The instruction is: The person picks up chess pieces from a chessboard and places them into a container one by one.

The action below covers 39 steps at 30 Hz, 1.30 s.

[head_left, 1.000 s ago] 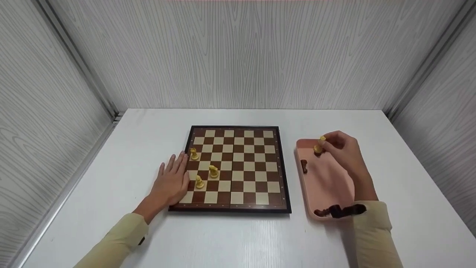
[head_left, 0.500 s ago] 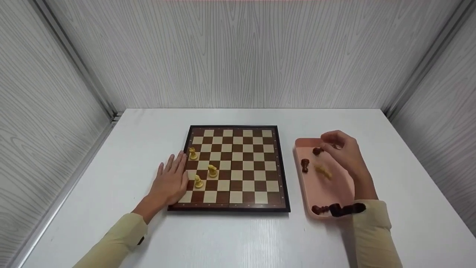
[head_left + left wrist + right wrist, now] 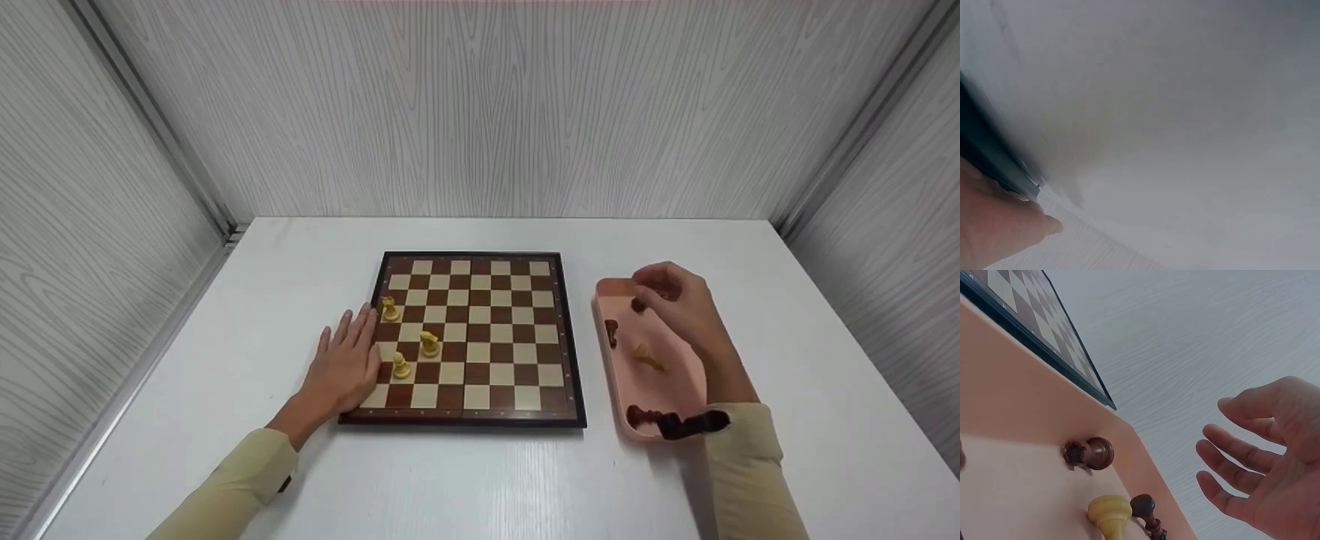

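My left hand (image 3: 343, 375) lies flat along the left edge of the chessboard (image 3: 517, 418), its fingers straight. A yellow rook (image 3: 390, 309), a yellow knight (image 3: 429, 344) and a yellow pawn (image 3: 401, 366) stand on the board's left side. Over the far right of the pink tray (image 3: 609, 386) hovers my right hand (image 3: 679, 300); the right wrist view shows its fingers (image 3: 1235, 478) loosely bent around nothing. In the tray a yellow chess piece (image 3: 649, 358) lies on its side. Near it lie a dark rook (image 3: 1088, 454) and another dark piece (image 3: 1145, 509).
At the tray's near end lies one more dark piece (image 3: 643, 416), beside a black object (image 3: 694, 425) at the right cuff. White table (image 3: 525, 480) surrounds board and tray. Grey wood-grain panels (image 3: 480, 112) rise behind and at both sides.
A second ago my right hand pinched a yellow piece over the tray; it has let go, and that piece now lies inside. The hand has shifted slightly left. My left hand stays put.
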### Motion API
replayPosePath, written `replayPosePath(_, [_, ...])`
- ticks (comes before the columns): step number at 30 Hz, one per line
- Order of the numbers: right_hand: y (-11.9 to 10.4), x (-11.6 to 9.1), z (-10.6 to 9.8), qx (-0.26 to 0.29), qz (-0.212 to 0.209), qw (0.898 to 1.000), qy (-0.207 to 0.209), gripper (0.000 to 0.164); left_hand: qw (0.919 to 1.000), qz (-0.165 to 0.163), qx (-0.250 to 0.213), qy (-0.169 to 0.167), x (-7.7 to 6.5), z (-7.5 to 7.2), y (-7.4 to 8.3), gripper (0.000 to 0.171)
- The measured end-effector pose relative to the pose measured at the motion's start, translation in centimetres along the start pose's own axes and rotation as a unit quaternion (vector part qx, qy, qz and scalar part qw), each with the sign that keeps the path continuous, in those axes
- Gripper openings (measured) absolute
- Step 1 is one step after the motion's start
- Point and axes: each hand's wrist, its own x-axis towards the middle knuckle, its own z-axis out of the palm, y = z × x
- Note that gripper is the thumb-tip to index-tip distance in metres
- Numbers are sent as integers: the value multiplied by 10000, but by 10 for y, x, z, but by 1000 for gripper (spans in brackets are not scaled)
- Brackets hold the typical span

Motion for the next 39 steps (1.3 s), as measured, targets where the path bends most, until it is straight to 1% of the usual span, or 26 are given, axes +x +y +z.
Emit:
replayPosePath(2, [1, 1, 2, -112, 74, 9999, -1, 29, 10000, 8, 0, 10, 1, 0, 1, 60])
replayPosePath(5, [-2, -1, 5, -390, 134, 9991, 123, 29, 10000, 21, -10, 11, 3, 0, 2, 60])
replayPosePath(7, [-6, -2, 8, -555, 155, 9981, 226, 28, 10000, 20, 0, 12, 4, 0, 3, 60])
replayPosePath(9, [-10, -2, 12, -600, 108, 9977, 296, 29, 10000, 15, 2, 23, 4, 0, 3, 60])
replayPosePath(13, [-15, 0, 20, -53, -38, 9999, 146, 28, 10000, 19, 11, 47, 4, 1, 3, 60])
replayPosePath(16, [-18, 2, 27, 497, -229, 9985, -32, 27, 10000, 41, 19, 20, 2, 1, 1, 60])
replayPosePath(18, [-20, 3, 32, 617, -337, 9975, -49, 26, 10000, 36, 14, 19, 0, 2, 0, 60])
replayPosePath(21, [-25, 5, 41, 657, -459, 9968, -73, 26, 10000, 13, 20, 67, -2, 1, -2, 60])
replayPosePath(24, [-31, 7, 54, 566, -433, 9974, -138, 25, 9999, 14, 50, 115, -3, 1, -3, 60])
replayPosePath(27, [-37, 10, 68, 491, -457, 9973, -303, 26, 9999, 19, 98, 105, -4, 2, -4, 60])
replayPosePath(31, [-46, 16, 87, 460, -729, 9950, -499, 24, 9999, 3, 124, 102, -4, 3, -4, 60])
replayPosePath(34, [-54, 22, 99, 483, -960, 9926, -561, 23, 9999, 6, 106, 128, -3, 3, -3, 60])
replayPosePath(39, [-64, 30, 117, 437, -1068, 9912, -647, 24, 9999, 32, 74, 129, 1, 2, -1, 60])
